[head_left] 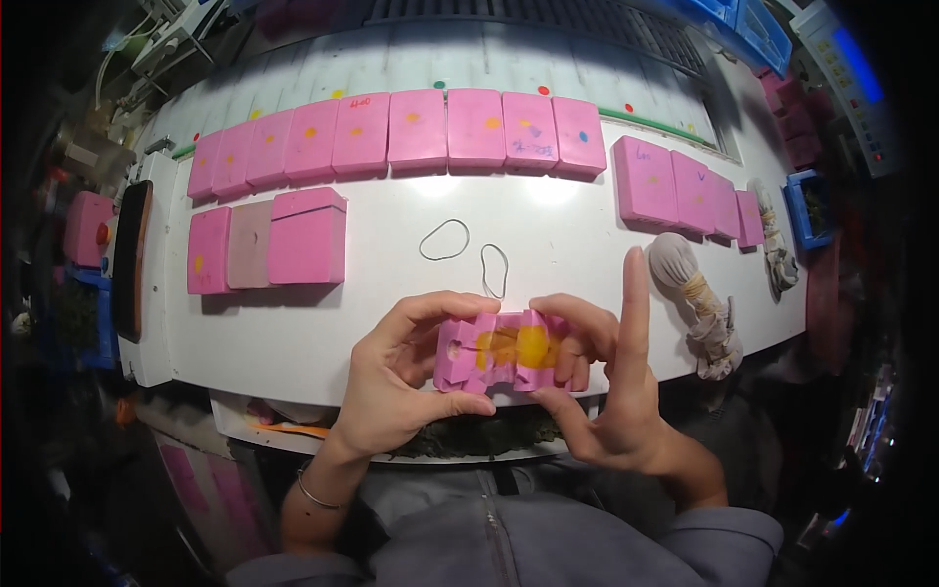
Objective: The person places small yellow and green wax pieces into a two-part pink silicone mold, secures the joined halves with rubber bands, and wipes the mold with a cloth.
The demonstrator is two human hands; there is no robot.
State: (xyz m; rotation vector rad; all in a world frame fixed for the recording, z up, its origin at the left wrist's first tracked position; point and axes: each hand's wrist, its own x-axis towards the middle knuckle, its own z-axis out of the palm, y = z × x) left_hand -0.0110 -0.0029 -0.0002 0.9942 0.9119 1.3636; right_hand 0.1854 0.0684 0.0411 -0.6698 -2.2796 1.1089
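Between my two hands, above the table's near edge, is a pink rubber mold with bright yellow patches on its uneven inner faces. My left hand holds its left end, fingers along the top and thumb along the lower edge. At the other end, my right hand grips it with thumb and curled fingers, while the index finger points straight up. Two thin dark rubber bands, one rounder and one narrower, lie loose on the white table just beyond the mold.
A row of pink blocks spans the table's back, with more at left and right. White cloth bundles tied with bands lie at right. A dark flat slab stands at the left edge; a blue bin sits far right.
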